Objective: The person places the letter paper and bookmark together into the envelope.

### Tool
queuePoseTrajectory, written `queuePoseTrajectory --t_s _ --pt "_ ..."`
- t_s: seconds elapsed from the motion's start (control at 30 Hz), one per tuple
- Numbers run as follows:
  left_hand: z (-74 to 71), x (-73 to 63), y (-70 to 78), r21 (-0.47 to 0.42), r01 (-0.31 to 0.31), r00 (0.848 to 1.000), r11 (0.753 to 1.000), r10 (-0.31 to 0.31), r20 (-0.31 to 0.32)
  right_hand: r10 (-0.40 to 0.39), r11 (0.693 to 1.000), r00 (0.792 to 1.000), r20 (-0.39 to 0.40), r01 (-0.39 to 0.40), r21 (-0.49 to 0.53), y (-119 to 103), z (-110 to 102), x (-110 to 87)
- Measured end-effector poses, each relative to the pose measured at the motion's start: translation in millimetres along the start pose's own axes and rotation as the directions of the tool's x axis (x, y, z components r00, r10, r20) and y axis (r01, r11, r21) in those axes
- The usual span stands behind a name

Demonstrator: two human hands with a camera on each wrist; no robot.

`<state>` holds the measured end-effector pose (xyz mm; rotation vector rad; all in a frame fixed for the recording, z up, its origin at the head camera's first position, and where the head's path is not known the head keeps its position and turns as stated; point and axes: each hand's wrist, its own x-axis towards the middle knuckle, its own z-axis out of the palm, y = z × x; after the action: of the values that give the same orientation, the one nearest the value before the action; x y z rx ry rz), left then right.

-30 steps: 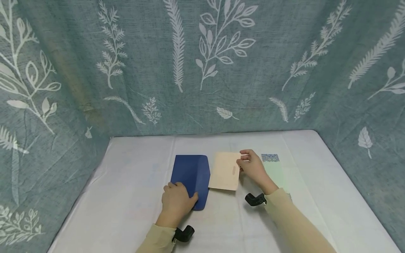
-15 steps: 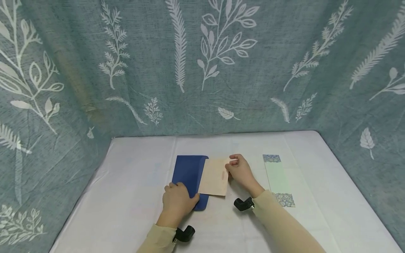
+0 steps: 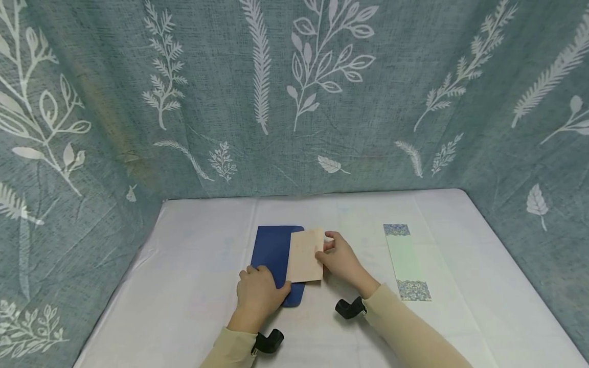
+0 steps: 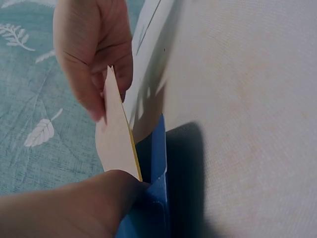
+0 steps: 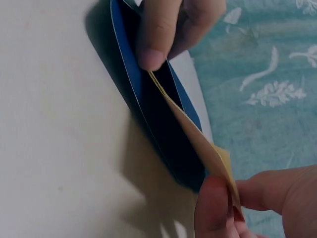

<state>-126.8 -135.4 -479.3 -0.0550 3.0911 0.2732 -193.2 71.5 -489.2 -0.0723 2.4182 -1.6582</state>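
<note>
Because the pale card [image 3: 304, 258] meets the opening of the blue envelope [image 3: 270, 250] at a tilt, its leading edge could snag there rather than slide under the upper side; I cannot tell whether that edge lies inside or merely over the opening. The card sits just left of the right hand's [image 3: 342, 260] fingers, which pinch it by its outer edge. Both wrist views suggest it has two layers, so one might go in while the other rides outside.

Its near corner is at the thumb of the left hand [image 3: 257, 294], touching or nearly so; a push could crumple that corner or bow the sheet, held as it is by one edge. The left hand grips the envelope, thumb at the opening. If that grip slackened, the gap might close or the envelope slip away under the push; too hard a squeeze could pinch it flat.

Well to the right of the right hand's fingers, a green paper strip [image 3: 407, 260] lies on the white cloth [image 3: 193, 266], probably safe unless the right sleeve [image 3: 409, 327] drags across it. Beyond all the fingers hangs a leafy curtain [image 3: 198, 76].
</note>
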Motion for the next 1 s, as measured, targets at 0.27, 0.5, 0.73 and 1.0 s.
queuePoseTrajectory --t_s 0.27,0.5,0.73,1.0 --pt "-0.4 -1.0 -0.6 0.009 0.004 1.000 1.000 -0.004 0.006 -0.018 0.997 1.000 -0.002 0.018 -0.073 -3 9 -3.4" --pt "0.1 -1.7 -1.1 0.009 0.009 1.000 1.000 -0.009 0.001 -0.058 0.987 0.998 -0.019 0.054 -0.149 -6 23 0.1" --pt "0.1 -2.7 -0.2 0.003 0.006 1.000 1.000 -0.006 -0.008 -0.060 0.987 0.998 0.033 0.064 -0.149 -6 31 1.2" --pt "-1.3 -4.1 -2.2 -0.027 -0.004 1.000 1.000 0.004 -0.006 -0.082 0.975 0.992 0.094 0.099 -0.198 -4 34 0.1"
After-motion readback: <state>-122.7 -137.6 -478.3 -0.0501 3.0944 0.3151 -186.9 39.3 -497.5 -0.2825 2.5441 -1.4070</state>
